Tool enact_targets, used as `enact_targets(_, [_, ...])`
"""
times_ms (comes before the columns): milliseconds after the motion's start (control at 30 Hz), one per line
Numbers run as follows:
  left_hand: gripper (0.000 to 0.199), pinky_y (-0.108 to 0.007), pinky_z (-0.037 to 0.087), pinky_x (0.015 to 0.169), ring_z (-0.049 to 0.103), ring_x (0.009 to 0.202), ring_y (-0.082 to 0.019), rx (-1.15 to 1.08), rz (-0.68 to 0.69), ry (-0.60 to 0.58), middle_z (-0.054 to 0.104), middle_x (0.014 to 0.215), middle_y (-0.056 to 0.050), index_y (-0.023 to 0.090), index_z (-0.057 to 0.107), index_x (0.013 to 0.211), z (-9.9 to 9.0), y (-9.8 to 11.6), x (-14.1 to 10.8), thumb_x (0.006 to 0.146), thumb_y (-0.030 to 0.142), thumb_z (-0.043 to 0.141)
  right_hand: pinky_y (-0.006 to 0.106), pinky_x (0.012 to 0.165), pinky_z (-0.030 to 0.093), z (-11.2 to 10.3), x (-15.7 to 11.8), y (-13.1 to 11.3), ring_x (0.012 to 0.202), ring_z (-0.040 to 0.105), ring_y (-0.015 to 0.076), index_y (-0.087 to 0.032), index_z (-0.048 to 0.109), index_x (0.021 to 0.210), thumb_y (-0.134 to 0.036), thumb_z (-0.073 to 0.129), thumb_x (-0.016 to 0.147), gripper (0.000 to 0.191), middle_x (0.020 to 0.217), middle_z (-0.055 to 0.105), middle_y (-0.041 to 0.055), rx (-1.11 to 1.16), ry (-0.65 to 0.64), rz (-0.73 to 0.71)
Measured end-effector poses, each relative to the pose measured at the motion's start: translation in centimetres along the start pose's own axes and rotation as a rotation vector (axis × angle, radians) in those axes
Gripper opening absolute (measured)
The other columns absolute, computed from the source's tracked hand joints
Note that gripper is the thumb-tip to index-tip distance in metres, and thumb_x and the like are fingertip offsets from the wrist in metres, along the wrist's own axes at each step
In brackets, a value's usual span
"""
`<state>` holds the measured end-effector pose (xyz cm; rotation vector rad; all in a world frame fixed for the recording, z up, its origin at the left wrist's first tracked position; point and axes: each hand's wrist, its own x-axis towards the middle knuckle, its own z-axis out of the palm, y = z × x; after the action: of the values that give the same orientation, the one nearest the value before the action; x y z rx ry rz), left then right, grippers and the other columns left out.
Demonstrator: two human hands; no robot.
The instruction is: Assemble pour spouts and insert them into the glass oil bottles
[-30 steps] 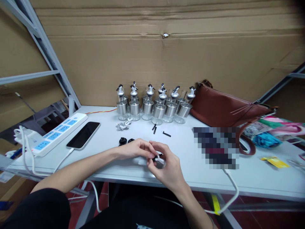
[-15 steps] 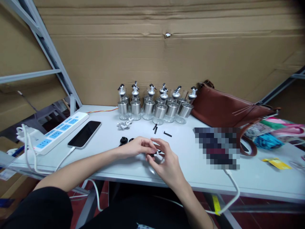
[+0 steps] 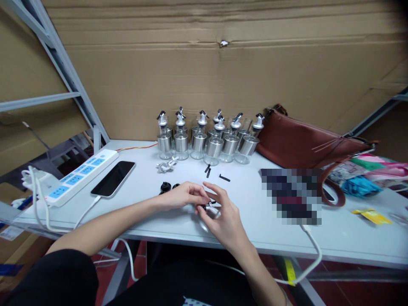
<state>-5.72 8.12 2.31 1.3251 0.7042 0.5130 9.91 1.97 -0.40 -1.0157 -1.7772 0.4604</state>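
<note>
Freshly turned, a small silver spout [image 3: 213,209] sits pinched between my left hand [image 3: 187,195] and right hand [image 3: 227,213]. Work looks unfinished; bottles [image 3: 214,148] stand beyond my hands.

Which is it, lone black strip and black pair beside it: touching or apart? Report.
Apart: the head view shows tabletop between lone black strip and black pair.

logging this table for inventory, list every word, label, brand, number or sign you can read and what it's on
No readable text anywhere.
Yellow tag, lower right: marks too blurred.
White label, lower left: too blurred.
Yellow packet: any print too small.
Held spout: no legible lettering.
Pixelated patch: any text hidden.
</note>
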Motion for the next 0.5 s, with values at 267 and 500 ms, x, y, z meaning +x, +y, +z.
enact_targets(267, [0.041,-0.023,0.046,0.056,0.055,0.046,-0.007,0.001,-0.007,-0.064,0.062,0.06,0.002,0.012,0.058,0.072,0.06,0.06,-0.03,0.065,0.047,0.078,0.028,0.069,0.062,0.0,0.04,-0.06,0.105,0.066,0.0221,-0.021,0.044,0.124,-0.015,0.063,0.078,0.05,0.125,0.058,0.0135,0.005,0.035,0.004])
enact_targets(500, [0.043,-0.022,0.046,0.055,0.059,0.05,-0.009,-0.041,-0.032,-0.044,0.063,0.059,0.002,0.012,0.06,0.078,0.28,0.39,-0.16,0.062,0.045,0.081,0.028,0.069,0.063,0.03,0.01,-0.11,0.111,0.063,0.0241,-0.021,0.044,0.122,-0.016,0.062,0.08,0.047,0.13,0.054,0.0163,0.002,0.076,-0.026])
